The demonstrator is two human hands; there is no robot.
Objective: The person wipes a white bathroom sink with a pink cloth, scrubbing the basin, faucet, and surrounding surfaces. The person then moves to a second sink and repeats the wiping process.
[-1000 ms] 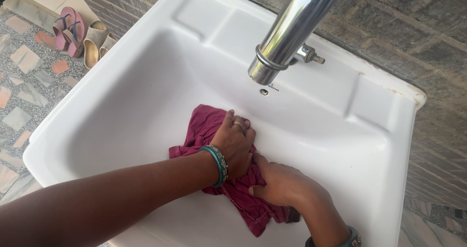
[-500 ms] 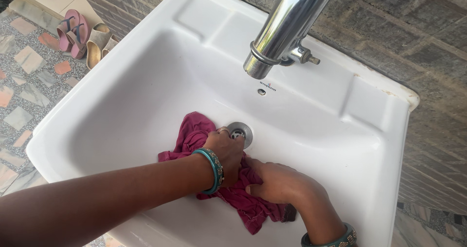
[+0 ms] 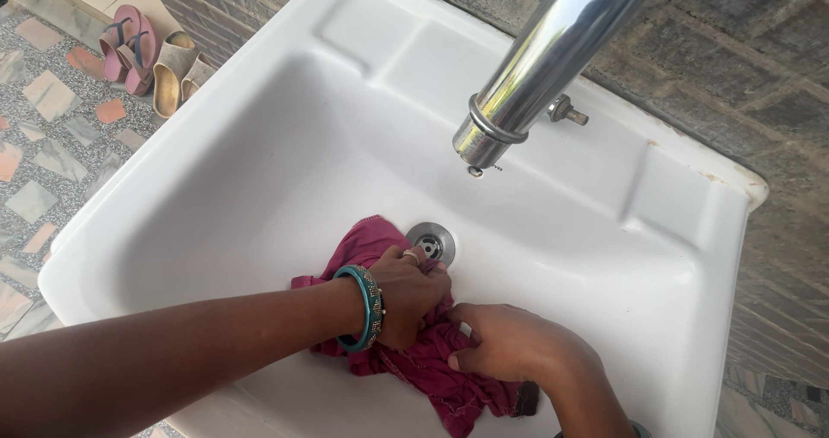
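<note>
A crumpled maroon cloth point(image 3: 367, 238) lies in the bottom of a white sink point(image 3: 259, 153), just left of the metal drain point(image 3: 432, 240). My left hand point(image 3: 408, 296), with a teal bangle and a ring, presses down on the cloth with its fingers curled into the fabric beside the drain. My right hand point(image 3: 509, 343) grips the near part of the same cloth toward the sink's front wall. Part of the cloth is hidden under both hands.
A chrome tap spout point(image 3: 540, 71) hangs over the basin above the drain, no water running. A grey brick wall point(image 3: 743, 67) stands behind the sink. Pink sandals point(image 3: 125, 37) and beige shoes point(image 3: 177, 71) lie on the patterned floor at the far left.
Both hands have pulled the cloth back toward me, from over the drain to the near side of the basin. The drain, covered a second ago, now shows.
</note>
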